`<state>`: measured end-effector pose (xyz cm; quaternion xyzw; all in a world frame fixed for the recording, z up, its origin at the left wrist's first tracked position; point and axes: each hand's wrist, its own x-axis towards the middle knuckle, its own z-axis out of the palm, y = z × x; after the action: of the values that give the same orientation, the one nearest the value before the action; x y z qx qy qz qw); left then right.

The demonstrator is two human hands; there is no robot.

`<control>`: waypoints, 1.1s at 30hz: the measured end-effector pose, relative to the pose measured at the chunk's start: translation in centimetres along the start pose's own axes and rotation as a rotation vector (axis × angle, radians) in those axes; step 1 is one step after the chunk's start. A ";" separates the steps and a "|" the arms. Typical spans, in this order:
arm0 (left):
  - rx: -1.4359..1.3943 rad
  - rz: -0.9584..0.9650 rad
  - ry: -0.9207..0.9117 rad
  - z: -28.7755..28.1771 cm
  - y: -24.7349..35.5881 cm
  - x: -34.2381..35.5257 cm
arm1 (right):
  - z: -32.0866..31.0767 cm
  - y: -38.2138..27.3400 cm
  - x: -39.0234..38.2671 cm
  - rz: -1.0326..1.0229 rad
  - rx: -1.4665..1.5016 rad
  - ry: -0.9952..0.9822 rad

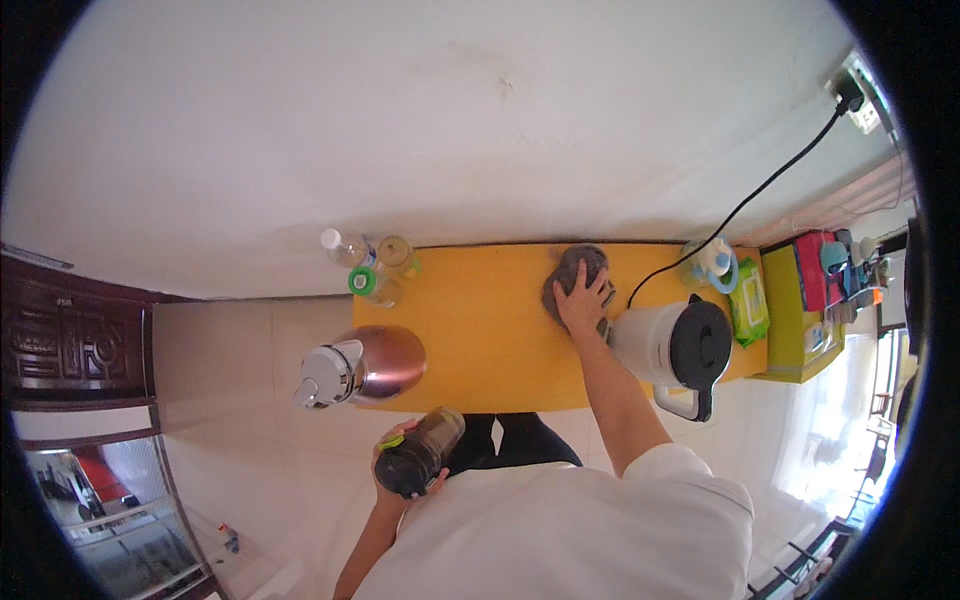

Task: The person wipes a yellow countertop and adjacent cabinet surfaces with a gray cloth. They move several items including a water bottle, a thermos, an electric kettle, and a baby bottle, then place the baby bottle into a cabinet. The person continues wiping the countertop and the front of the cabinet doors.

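My right hand (584, 300) presses a dark grey cloth (577, 266) onto the yellow table (490, 345), close to the wall. Its fingers are spread over the bunched fabric. Just right of that hand stands a white electric kettle (650, 345) with a black lid. Held against my body, in front of the table's near edge, is a tinted see-through water bottle (430, 440) with a black cap and a green tab. My left hand (390, 458) wraps round it near the cap. A rose-coloured thermos jug (390, 362) stands on the table's left part.
Several bottles, one with a white cap (345, 246) and one with a green cap (370, 286), stand at the back left. A clear jug (708, 262) and a green wipes pack (748, 300) lie right. A black cord (765, 185) runs to the wall socket.
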<state>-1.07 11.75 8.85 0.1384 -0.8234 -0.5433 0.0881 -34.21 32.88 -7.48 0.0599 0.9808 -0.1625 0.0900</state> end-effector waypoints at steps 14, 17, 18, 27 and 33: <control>0.124 0.120 -0.006 -0.2 -0.8 1.0 | 2.1 -9.4 -11.6 -0.617 -0.186 -0.417; 0.188 0.071 -0.044 0.0 -0.5 1.6 | 1.1 -4.5 -5.1 -0.370 -0.103 -0.222; 0.220 0.068 -0.054 -0.1 -0.6 1.6 | 0.1 -3.6 -2.7 -0.254 -0.057 -0.158; -0.106 -0.029 0.199 5.2 0.6 10.3 | 3.8 -4.2 -8.6 -0.484 -0.084 -0.095; -0.268 -0.016 0.275 9.0 -3.6 21.3 | 1.0 3.9 -17.3 -0.766 -0.045 -0.310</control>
<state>-23.41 11.31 1.89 0.2049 -0.7227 -0.6247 0.2131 -16.61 34.73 -6.26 -0.3367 0.9103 -0.1698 0.1709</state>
